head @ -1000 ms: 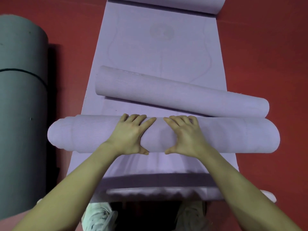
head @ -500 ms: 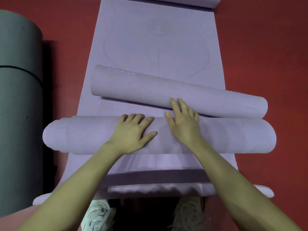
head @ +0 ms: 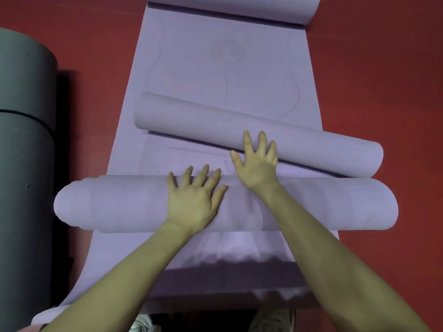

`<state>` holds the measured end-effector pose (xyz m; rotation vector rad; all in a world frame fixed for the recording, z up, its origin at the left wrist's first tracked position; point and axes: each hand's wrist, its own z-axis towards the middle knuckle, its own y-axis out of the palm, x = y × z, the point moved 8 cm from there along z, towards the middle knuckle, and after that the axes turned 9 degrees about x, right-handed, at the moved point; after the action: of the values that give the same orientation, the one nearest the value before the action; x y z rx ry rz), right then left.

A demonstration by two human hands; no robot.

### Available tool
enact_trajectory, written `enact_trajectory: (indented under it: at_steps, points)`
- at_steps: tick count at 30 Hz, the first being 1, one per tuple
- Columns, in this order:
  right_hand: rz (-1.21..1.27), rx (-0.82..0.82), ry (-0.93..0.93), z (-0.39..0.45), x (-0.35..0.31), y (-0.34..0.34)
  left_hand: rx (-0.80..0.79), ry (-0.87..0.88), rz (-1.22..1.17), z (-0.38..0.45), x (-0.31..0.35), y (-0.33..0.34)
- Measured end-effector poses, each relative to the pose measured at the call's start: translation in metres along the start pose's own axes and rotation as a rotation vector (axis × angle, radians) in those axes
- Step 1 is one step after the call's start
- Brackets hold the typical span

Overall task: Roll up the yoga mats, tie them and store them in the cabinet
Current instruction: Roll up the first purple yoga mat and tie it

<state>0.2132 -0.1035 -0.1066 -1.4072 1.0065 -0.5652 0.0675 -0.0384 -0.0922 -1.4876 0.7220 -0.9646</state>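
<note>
No text can be read; the flat purple mat (head: 215, 75) bears only a faint round emblem.

Red floor (head: 383, 80) — purple mat (head: 215, 75) spread flat, grey roll (head: 24, 164) beside.

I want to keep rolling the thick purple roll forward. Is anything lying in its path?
Yes. A thinner roll lies slantwise across the flat mat just ahead of the thick roll. The right hand reaches to it.
</note>
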Motion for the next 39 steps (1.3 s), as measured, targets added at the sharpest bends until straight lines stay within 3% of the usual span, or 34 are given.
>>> enact_trajectory:
  at_steps: [3,8,10,18,23,30,33,39]
  points:
    - [0.085,0.014,-0.014,0.012,0.001,-0.002,-0.095,-0.060,-0.015,0.014,-0.007,0.002]
    - [-0.098,0.189,-0.043,0.031,0.006,-0.013,-0.021,-0.065,-0.054,0.059,-0.017,-0.002]
    - [-0.055,0.155,0.001,0.039,0.007,-0.015,-0.006,-0.060,-0.071,0.077,-0.020,-0.003]
    - [-0.012,0.051,-0.108,0.052,0.011,-0.019,-0.101,-0.118,-0.085,0.128,-0.036,0.014]
    - [-0.006,0.269,-0.169,0.016,0.001,-0.028,-0.012,-0.097,0.018,0.151,-0.040,0.008]
    - [-0.114,0.070,-0.182,0.039,-0.007,-0.019,0.259,-0.053,0.025,0.148,-0.043,-0.011]
    - [-0.098,-0.060,-0.151,0.064,-0.005,-0.013,0.289,-0.061,-0.001,0.131,-0.046,-0.020]
    - [-0.096,-0.012,-0.135,0.085,-0.007,-0.016,0.240,0.097,0.034,0.104,-0.031,-0.019]
